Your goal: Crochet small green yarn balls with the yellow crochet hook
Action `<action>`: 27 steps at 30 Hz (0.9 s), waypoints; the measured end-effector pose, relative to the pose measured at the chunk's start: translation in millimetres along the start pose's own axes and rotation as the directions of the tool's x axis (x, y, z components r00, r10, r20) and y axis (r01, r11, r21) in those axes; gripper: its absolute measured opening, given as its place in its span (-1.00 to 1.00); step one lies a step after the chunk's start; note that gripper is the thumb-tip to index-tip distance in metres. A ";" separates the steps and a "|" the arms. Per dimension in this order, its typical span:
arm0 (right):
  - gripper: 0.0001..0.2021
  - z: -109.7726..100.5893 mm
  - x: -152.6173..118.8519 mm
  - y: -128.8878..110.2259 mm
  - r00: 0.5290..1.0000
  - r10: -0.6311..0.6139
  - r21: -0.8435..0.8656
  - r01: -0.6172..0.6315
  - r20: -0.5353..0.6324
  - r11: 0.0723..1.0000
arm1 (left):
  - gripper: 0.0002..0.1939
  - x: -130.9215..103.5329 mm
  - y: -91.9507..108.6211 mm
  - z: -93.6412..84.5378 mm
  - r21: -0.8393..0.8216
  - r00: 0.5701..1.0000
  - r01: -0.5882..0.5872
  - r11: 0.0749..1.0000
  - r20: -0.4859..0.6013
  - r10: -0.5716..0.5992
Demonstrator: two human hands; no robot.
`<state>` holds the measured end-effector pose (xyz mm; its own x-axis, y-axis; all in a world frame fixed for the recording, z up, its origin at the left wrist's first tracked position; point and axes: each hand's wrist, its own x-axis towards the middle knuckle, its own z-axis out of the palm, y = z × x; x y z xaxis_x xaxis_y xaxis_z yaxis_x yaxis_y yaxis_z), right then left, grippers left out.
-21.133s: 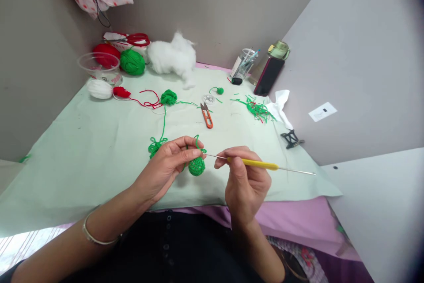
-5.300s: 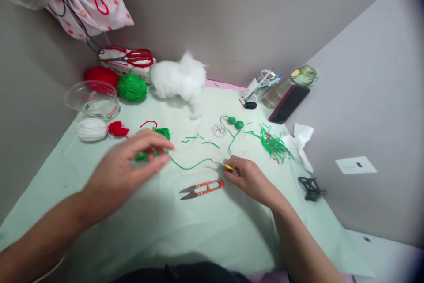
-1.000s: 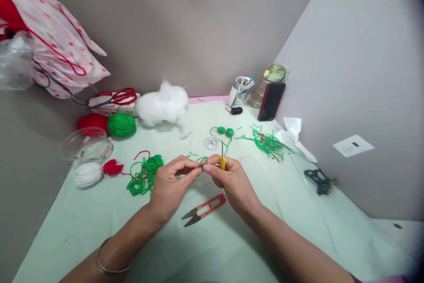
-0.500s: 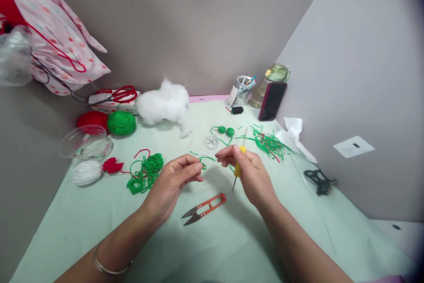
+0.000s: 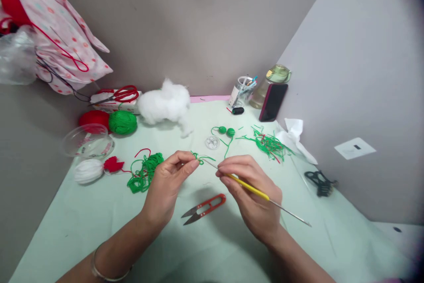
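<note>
Between thumb and index finger, my left hand [image 5: 170, 181] pinches a small looped piece of green yarn [image 5: 200, 158]. My right hand [image 5: 253, 190] grips a yellow-handled crochet hook [image 5: 250, 187] like a pen. The hook's thin metal tip points left and reaches close to the green loops; whether it is inside one is too small to tell. Its other metal end sticks out past my right hand. Below the hands lie orange thread snips [image 5: 205, 209], blades toward the left. Beyond them are two small green balls [image 5: 231, 132] with yarn tails and a small clear round case [image 5: 212, 142].
Left of my hands lie tangled green yarn [image 5: 145, 172], a white yarn ball [image 5: 88, 171] and a green ball [image 5: 123, 122]. White stuffing [image 5: 164, 104] sits against the back wall. Yarn scraps [image 5: 270, 144], a phone [image 5: 273, 103] and a black clip [image 5: 320, 183] are on the right.
My right hand has turned the crochet hook from nearly upright to slanting, its tip now at the green yarn. My left hand still pinches the yarn, raised slightly.
</note>
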<state>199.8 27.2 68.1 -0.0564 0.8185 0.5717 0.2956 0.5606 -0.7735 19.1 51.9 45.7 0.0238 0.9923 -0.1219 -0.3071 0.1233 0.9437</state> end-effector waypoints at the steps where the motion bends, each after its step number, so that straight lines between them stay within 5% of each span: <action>1: -0.78 1.2 0.2 -1.7 1.000 -0.027 -0.022 0.027 0.000 0.999 | -0.88 -0.2 0.5 -0.2 -0.007 1.000 0.001 1.000 -0.002 -0.001; 10: -0.68 6.0 -11.0 1.9 0.977 -0.196 -0.223 0.211 0.090 0.952 | -0.86 1.6 -1.5 -0.5 -0.010 1.000 0.005 1.000 0.029 -0.005; 17: -0.48 3.2 -17.6 9.8 0.866 -0.423 -0.334 0.495 0.267 0.802 | -0.84 0.6 0.1 1.0 -0.035 0.997 0.070 0.997 0.035 -0.069; 22: -0.49 4.3 -18.0 11.3 0.894 -0.391 -0.341 0.445 0.217 0.828 | -0.83 -1.2 0.6 1.6 -0.015 0.989 0.093 0.996 0.118 -0.091; 27: -0.65 7.3 -14.3 9.5 0.989 -0.139 -0.171 0.145 0.046 0.974 | -0.84 -0.3 3.2 0.6 0.017 0.980 0.091 0.996 0.176 -0.092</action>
<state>196.5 21.7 50.6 -0.1409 0.7372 0.6608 0.4432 0.6438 -0.6238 18.7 52.0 48.9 0.2189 0.9638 -0.1525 -0.2876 0.2130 0.9338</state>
